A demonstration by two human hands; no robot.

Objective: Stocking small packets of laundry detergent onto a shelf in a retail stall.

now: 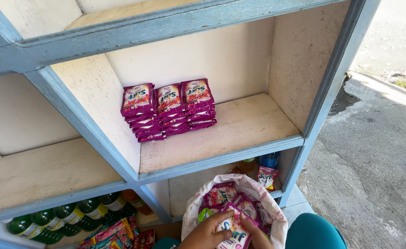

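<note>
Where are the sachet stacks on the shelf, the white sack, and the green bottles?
sachet stacks point(168, 110): head view, front of the middle stack.
white sack point(190, 212): head view, left rim.
green bottles point(67, 216): head view, body of a middle bottle.

Sunlit blue-framed shelf unit point(221, 159) with cream walls beside grey pavement point(369, 157).
</note>
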